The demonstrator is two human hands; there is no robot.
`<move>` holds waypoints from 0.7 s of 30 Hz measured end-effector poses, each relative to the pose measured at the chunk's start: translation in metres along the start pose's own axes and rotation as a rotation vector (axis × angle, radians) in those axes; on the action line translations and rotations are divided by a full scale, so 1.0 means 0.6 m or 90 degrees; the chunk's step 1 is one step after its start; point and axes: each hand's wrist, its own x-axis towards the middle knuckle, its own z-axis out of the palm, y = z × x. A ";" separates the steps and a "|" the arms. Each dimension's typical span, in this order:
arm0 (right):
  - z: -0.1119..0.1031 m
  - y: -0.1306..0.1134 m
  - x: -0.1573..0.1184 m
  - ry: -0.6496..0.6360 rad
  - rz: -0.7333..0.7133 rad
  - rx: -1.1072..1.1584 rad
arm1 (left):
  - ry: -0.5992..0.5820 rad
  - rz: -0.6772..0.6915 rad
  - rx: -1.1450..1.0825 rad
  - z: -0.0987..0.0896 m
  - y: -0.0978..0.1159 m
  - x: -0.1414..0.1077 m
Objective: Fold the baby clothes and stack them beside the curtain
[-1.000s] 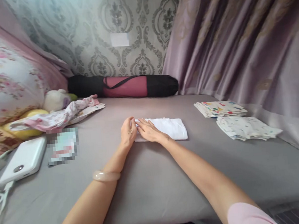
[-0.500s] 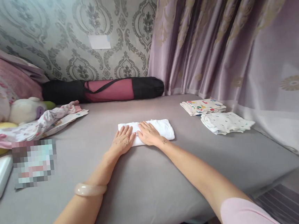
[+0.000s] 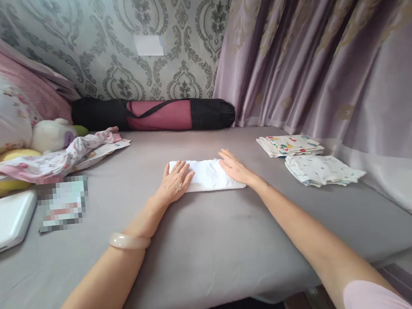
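A white cloth (image 3: 208,176), folded into a long flat rectangle, lies on the grey sheet (image 3: 206,236) in front of me. My left hand (image 3: 176,180) rests flat on its left end, fingers extended. Over the cloth's right end is my right hand (image 3: 235,167), its fingers stretched out and pointing up and to the left. Neither hand grips anything. A pale bangle circles my left forearm.
Two folded stacks of patterned cloths (image 3: 291,144) (image 3: 322,169) lie at the right by the curtain. A black and maroon roll bag (image 3: 159,115) lies along the wall. Crumpled clothes (image 3: 65,159), plush toys and a white device (image 3: 8,222) are at the left.
My right hand has slid from the middle of the white cloth to its right end. My left hand stays at the left end. The view has shifted slightly.
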 end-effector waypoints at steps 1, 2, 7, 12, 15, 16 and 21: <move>-0.009 0.012 0.002 0.033 0.015 -0.005 | 0.027 0.035 -0.001 -0.003 0.003 0.000; -0.017 0.021 0.004 0.069 0.026 -0.009 | 0.046 0.070 0.000 -0.006 0.007 0.001; -0.007 0.036 0.004 0.182 0.020 -0.103 | -0.020 0.098 0.040 -0.002 0.015 0.006; 0.046 0.038 -0.016 -0.077 0.021 -0.189 | -0.156 -0.029 0.007 0.007 0.007 0.011; 0.054 0.042 -0.017 -0.099 0.025 -0.203 | -0.162 -0.037 0.001 0.003 0.006 0.011; 0.052 0.044 -0.016 -0.096 0.025 -0.200 | -0.162 -0.041 0.000 0.002 0.007 0.011; 0.038 0.059 -0.014 -0.099 0.020 -0.150 | -0.160 -0.066 -0.029 0.004 0.003 0.009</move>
